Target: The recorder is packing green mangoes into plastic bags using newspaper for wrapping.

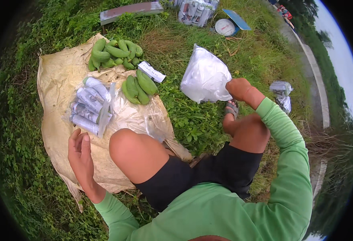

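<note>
My right hand (240,89) is closed on the edge of a white plastic bag (204,74) above the grass. My left hand (81,156) holds nothing, its fingers apart, over a spread tan sack (56,108). Just beyond it lies a clear bag of paper-wrapped rolls (89,105). A few green, gourd-like fruits (138,89) rest on clear plastic (132,118) to the right of the rolls. A paper-wrapped piece (151,71) lies beside them. Farther back on the sack is a heap of similar green fruits (114,53).
At the back stand a low wooden plank (131,9), more bagged paper rolls (195,12) and a round-dial scale (224,27) with a blue plate (236,19). Further bagged rolls (281,89) lie right of my sandalled foot (231,108). A concrete strip (319,80) runs along the right.
</note>
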`<state>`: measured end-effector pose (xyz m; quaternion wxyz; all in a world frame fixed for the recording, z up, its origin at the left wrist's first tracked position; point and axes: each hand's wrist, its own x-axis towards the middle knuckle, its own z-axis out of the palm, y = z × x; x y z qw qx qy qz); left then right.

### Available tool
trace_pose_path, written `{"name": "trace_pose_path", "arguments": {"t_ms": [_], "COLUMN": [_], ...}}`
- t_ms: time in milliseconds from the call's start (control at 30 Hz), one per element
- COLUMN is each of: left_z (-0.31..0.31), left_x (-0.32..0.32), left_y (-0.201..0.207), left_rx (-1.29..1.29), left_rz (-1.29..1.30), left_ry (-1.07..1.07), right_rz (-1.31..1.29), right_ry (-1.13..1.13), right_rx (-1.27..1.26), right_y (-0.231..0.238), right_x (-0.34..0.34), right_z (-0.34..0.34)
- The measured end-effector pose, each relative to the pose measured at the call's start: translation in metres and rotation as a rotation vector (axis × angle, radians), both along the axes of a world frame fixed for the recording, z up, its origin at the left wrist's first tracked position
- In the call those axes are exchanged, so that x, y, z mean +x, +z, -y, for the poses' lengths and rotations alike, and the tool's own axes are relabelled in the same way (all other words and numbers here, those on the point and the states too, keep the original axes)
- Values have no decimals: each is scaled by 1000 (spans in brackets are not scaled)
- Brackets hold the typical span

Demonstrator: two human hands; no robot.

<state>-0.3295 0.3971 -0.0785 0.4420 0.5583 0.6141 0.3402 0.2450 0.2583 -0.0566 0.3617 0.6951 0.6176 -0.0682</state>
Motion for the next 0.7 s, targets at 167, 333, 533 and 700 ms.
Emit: {"name": "trace_pose_path", "arguments": {"t_ms": [167, 333, 533, 700], "left_z": [14, 22, 18, 23], "left_x": [105, 211, 294, 322], "left_y": [66, 78, -51, -152], "left_rx": [283, 517, 311, -41], "left_rz": [62, -235, -303, -267], "left_ry": [-478, -911, -1106, -1086], "right_rz": [-161, -422, -674, -763], "right_ry": [-188, -335, -273, -380], "right_rx": [44, 472, 541, 616], "right_y": [-72, -166, -211, -183], "right_x": [28, 7, -49, -42], "right_z": [-12, -15, -2, -6]}}
